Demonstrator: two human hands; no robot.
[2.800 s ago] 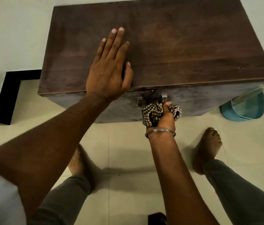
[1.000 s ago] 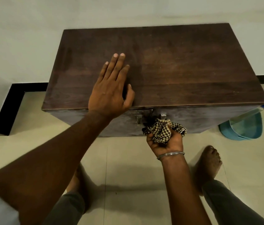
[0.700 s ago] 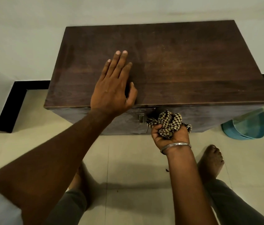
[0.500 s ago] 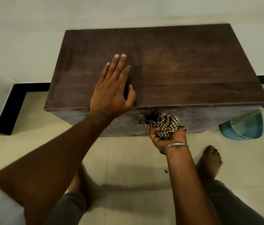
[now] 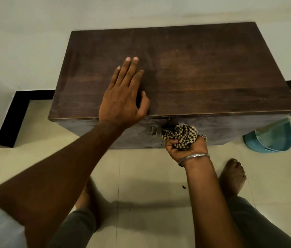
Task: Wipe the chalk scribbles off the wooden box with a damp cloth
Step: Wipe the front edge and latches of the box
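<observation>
Your left hand (image 5: 123, 97) lies flat, fingers straight, on the box (image 5: 212, 68) lid, which looks chalk-free, while your right hand (image 5: 185, 149) clutches the bunched cloth (image 5: 180, 135) against the front beside the latch (image 5: 154, 130), where pale haze suggests wiping remains.

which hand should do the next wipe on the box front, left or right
Right. The right hand grips the checked cloth at the wooden box front; the left hand lies flat on top, holding nothing.

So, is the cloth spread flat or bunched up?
Bunched: the checked cloth is crumpled in the right hand, against the wooden box front.
</observation>
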